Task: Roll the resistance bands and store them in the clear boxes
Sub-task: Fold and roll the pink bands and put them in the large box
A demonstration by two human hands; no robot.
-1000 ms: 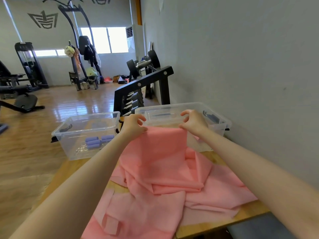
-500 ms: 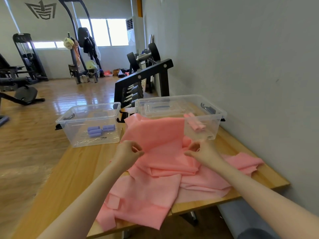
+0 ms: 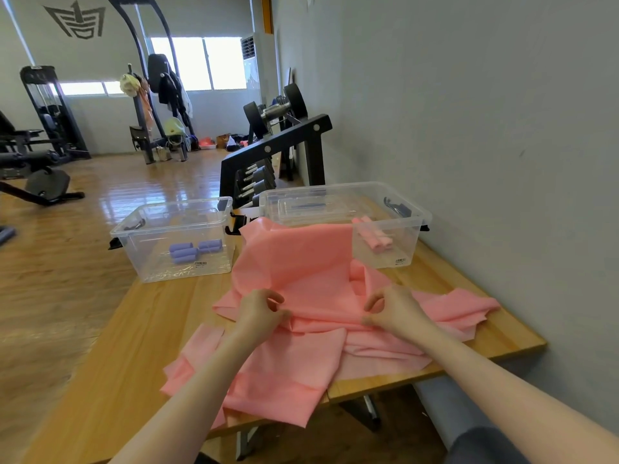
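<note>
A heap of pink resistance bands (image 3: 311,276) lies on the wooden table (image 3: 144,333), with one band draped up over the front rim of the right clear box (image 3: 407,212). My left hand (image 3: 259,311) pinches the near edge of that band, and my right hand (image 3: 393,311) pinches the same edge farther right. Rolled pink bands (image 3: 375,237) lie inside the right box. The left clear box (image 3: 174,242) holds rolled purple bands (image 3: 194,251).
A grey wall runs close along the table's right side. A black dumbbell rack (image 3: 274,155) stands just behind the boxes. Gym machines and a coat stand sit far off on the wooden floor to the left. The table's near edge is just below the bands.
Both hands came back from the right box's rim to the near part of the pink band on the table, and they now pinch its edge.
</note>
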